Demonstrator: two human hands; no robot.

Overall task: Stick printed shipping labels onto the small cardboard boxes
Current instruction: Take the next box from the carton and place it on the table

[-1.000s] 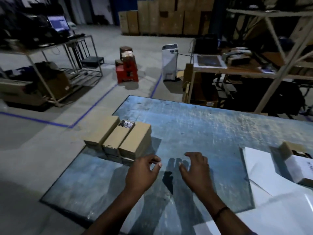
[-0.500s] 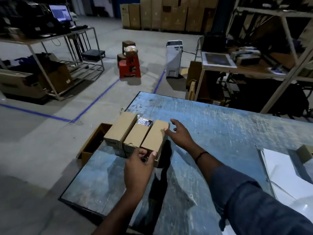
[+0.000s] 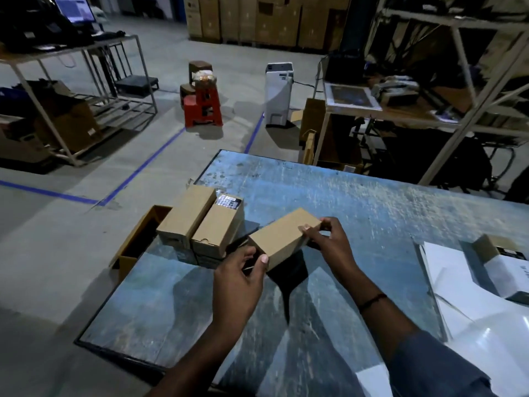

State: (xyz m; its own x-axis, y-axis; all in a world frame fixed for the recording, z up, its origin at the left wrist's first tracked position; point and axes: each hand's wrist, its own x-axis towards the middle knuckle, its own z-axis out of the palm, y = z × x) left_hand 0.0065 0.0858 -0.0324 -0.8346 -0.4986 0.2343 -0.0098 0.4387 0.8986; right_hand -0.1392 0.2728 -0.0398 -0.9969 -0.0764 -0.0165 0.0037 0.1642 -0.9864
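A plain brown cardboard box (image 3: pixel 282 236) — long, rectangular, matte — was held between both hands just above the bench (image 3: pixel 372 202), with a dark shadow beneath it. The left hand (image 3: pixel 239 279) gripped its near end, thumb on the top edge and fingers curled under. The right hand (image 3: pixel 333 247) pinched the far end at the corner. The box's top face was bare card.

The bench had a blue surface, scuffed and flecked with pale scratches. Just left of the held box stood a stack of similar boxes (image 3: pixel 186 217), two side by side on top — one bore a small dark printed label (image 3: pixel 228 202) at its far end. Well apart on the right lay smooth white sheets (image 3: pixel 455 282), and on them another box (image 3: pixel 486 249) with white paper across its face. An open carton (image 3: pixel 134 245) sat on the concrete floor beside the bench.
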